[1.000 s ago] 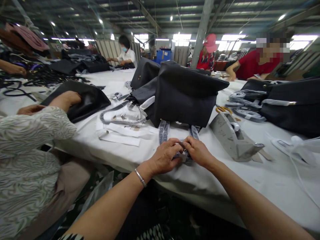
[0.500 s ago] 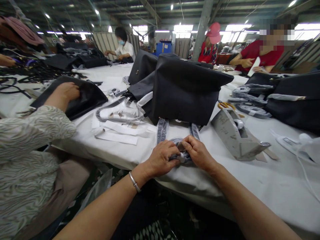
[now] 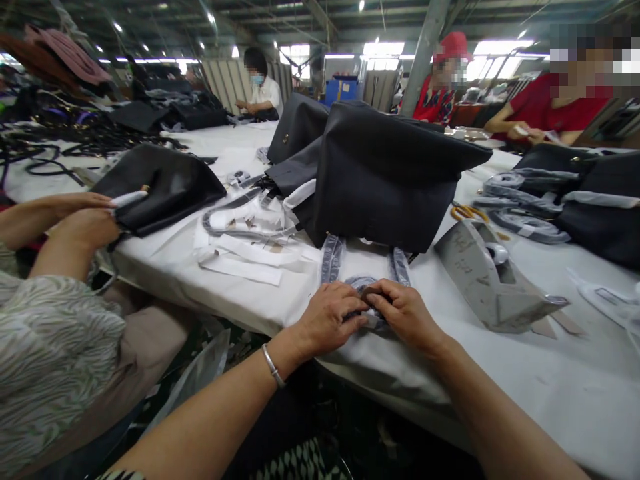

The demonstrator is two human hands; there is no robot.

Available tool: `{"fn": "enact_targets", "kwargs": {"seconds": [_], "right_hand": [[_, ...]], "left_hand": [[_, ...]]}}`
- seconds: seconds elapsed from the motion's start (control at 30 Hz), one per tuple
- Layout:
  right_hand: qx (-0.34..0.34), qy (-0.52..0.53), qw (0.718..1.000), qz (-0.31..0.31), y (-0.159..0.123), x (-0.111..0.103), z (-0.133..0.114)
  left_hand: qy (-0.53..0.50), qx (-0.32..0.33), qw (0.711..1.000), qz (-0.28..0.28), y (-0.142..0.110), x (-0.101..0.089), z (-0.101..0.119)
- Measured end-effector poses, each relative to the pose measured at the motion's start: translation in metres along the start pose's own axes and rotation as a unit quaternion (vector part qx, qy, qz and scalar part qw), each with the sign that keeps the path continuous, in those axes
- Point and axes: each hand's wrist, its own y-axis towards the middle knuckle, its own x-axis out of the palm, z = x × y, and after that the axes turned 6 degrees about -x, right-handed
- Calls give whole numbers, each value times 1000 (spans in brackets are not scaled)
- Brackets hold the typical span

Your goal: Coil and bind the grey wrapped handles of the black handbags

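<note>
A black handbag [image 3: 390, 180] stands on the white table [image 3: 550, 373] in front of me. Its wrapped handle [image 3: 331, 259] loops toward the table's near edge. My left hand [image 3: 327, 319], with a silver bangle on the wrist, pinches the handle's loop from the left. From the right, my right hand [image 3: 407, 313] pinches the same spot. Their fingertips meet over the plastic wrapping on the handle, and the fingers hide that part.
A grey tape dispenser [image 3: 493, 283] sits right of my hands, with orange-handled scissors [image 3: 467, 213] behind it. White paper strips [image 3: 245, 257] lie to the left. A neighbouring person's hands [image 3: 85, 223] work on another black bag [image 3: 165, 187]. More bags and other workers fill the far side.
My hands stay closed on the handle, shifting only slightly. The person on the left has pulled both hands back to the near edge of their bag. The view has turned a little left.
</note>
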Motion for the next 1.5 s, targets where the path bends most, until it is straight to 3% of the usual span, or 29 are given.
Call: {"fn": "enact_targets", "kwargs": {"seconds": [0.2,0.43,0.6,0.83,0.97,1.17,1.5], "right_hand": [[7,45,998,44,-3,6,6],[-39,37,995,82,-6,11,11],[-87,25,989,117,-6,14,10],[-118,54,986,109,-9,11,9],[-169,58,980,91,-12,9,8],[-257,16,960,112,-15,10,11],[-267,-15,953,143,-16,13,3]], "left_hand": [[3,28,1000,15,-4,1,-2],[40,-11,998,39,-8,1,6],[47,-34,998,14,-7,-2,8],[36,-71,994,73,-10,2,11],[22,-106,989,104,-11,4,11],[-30,-187,977,101,-5,2,15],[-25,-211,973,94,0,6,18]]}}
